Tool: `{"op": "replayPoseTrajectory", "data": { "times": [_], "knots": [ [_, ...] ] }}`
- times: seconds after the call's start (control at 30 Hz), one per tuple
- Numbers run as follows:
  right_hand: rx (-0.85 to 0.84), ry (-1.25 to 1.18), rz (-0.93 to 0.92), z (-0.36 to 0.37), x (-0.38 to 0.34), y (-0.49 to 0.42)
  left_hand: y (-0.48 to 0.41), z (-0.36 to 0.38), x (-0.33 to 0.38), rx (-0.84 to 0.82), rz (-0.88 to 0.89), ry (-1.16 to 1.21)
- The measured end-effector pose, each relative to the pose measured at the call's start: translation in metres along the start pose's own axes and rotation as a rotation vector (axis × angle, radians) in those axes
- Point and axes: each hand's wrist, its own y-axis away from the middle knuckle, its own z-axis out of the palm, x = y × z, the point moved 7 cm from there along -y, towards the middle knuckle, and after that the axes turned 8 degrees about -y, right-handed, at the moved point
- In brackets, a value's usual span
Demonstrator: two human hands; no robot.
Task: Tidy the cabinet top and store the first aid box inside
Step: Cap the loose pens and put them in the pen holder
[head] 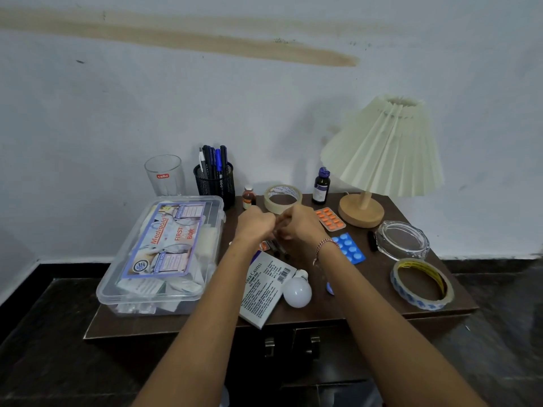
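— While your two fists meet over the middle of the tabletop (382, 301), what does each grip hold?

— Your left hand (255, 224) is curled into a fist and your right hand (299, 227) is curled the same way, knuckles almost touching. Something thin may be pinched between them, but it is too small to name, so I cannot tell what either grip is clamped on.

— Where is the box?

— The box (164, 254) sits just left of your left hand, lid on, lying flat at the tabletop's left end, its near corner at the front edge. You can read "FIRST AID BOX" on the lid label.

— And around the box?

— Behind the box stands a glass (164, 175), and right of the glass a mesh pen cup (215, 183) full of pens. Right of the box, under your forearms, lies a white booklet (263, 289) with a bulb (297, 290) touching its right edge. Farther from the box, past your hands, you have a small brown bottle (248, 197), a tape roll (282, 198) and a dark bottle (321, 186) in a row near the wall.

— The far side?

— Well apart from the box, at the tabletop's right end, stands a lamp (382, 160). Between the lamp and your right hand lies an orange pill strip (330, 219), with a blue pill strip (351, 248) nearer you. Farthest from the box are a glass ashtray (403, 240) and, in front of it, a wide tape ring (422, 284).
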Motion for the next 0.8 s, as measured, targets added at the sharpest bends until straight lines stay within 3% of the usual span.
{"op": "replayPoseTrajectory", "data": {
  "times": [0.43,0.63,0.8],
  "knots": [
    [0.044,-0.051,0.053,0.006,0.006,-0.008,-0.001,0.005,-0.003,0.005,-0.057,0.079],
    [0.047,-0.25,0.147,0.003,0.017,-0.009,-0.002,0.002,-0.004,-0.008,-0.104,0.18],
    [0.024,-0.552,0.184,0.002,0.018,-0.002,0.001,-0.004,0.001,0.014,-0.082,0.193]
  ]
}}
